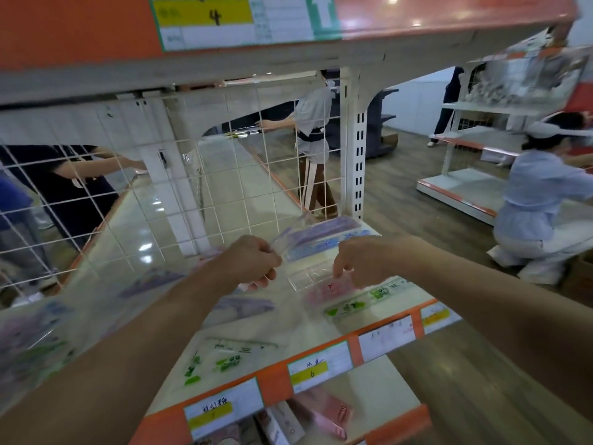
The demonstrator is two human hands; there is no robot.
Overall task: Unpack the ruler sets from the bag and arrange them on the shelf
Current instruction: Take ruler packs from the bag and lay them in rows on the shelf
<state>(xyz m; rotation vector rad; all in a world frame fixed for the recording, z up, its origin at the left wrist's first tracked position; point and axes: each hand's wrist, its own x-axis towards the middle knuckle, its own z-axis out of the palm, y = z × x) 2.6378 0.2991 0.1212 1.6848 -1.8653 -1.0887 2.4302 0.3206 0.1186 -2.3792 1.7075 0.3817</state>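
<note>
Both my hands reach over the cream shelf (276,326). My left hand (253,261) grips the edge of a clear plastic ruler set (324,239) with purple and blue print, lifted a little above the shelf. My right hand (356,261) pinches a clear ruler set with red print (321,284) lying on the shelf. A green-printed set (362,303) lies to the right near the front edge, another green set (221,361) lies at the front left, and a purple set (244,306) lies under my left forearm. A large clear bag (35,335) holding more sets hangs at the left.
A white wire grid (205,175) backs the shelf, and an orange-edged upper shelf (224,33) hangs overhead. Price labels (321,364) line the front edge. Pink boxes (324,415) sit on the shelf below. People stand behind the grid, and one crouches at the right (545,200).
</note>
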